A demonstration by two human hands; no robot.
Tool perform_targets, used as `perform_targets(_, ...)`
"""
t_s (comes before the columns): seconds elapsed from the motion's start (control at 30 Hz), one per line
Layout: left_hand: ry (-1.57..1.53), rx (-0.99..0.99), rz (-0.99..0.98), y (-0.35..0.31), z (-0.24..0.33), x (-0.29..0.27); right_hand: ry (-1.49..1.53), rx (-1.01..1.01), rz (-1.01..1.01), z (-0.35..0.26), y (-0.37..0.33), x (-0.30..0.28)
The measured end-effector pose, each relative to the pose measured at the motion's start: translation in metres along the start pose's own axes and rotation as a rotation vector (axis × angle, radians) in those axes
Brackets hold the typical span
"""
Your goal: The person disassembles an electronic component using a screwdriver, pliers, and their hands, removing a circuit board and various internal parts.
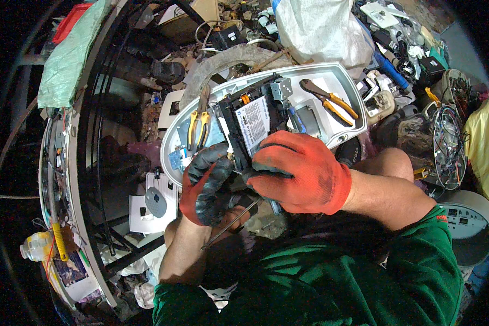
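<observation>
A black device with a white printed label and a metal bracket lies tilted over a white plastic tub. My left hand, in a red glove with black palm, curls at the device's lower left corner; its fingers are closed, and whatever they hold is hidden. My right hand, in a red glove, bends closed over the device's near end. From under its fingers a thin metal rod, like a screwdriver shaft, slants down to the left. Yellow-handled pliers and yellow-black cutters lie in the tub.
A white sack stands behind the tub. Scrap plastic and electronics crowd the right, with a wire bundle and a grey round housing. A dark metal frame rises at left, beside a plastic bottle.
</observation>
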State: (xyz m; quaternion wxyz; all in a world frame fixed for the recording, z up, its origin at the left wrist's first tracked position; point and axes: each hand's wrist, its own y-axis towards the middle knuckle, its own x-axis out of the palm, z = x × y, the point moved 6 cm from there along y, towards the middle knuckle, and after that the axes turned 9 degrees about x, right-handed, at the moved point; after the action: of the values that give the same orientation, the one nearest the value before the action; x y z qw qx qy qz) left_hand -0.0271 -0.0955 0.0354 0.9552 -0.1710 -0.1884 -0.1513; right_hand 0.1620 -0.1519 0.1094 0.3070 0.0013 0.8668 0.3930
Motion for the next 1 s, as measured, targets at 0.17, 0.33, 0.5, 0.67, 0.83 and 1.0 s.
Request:
perform_targets(0.17, -0.025, 0.039, -0.022, 0.0, -0.001, -0.001, 0.005, 0.003, 0.004, 0.0, -0.001, 0.002)
perform_targets(0.33, -0.072, 0.052, -0.031, 0.002, 0.0, 0.001, 0.016, -0.001, 0.012, 0.001, 0.0, 0.001)
perform_targets(0.5, 0.124, 0.082, 0.075, 0.002, 0.0, -0.01, 0.023, -0.013, -0.001, -0.002, 0.001, 0.001)
perform_targets(0.67, -0.085, 0.008, 0.079, 0.002, -0.009, -0.006, 0.019, -0.044, -0.03, -0.005, -0.002, 0.004)
perform_targets(0.83, -0.022, 0.019, 0.09, 0.003, -0.012, -0.016, 0.003, -0.036, -0.011, -0.004, -0.002, 0.003)
perform_targets(1.0, 0.139, 0.174, -0.044, -0.004, 0.016, 0.019, 0.185, 0.107, -0.098, 0.014, 0.003, -0.005)
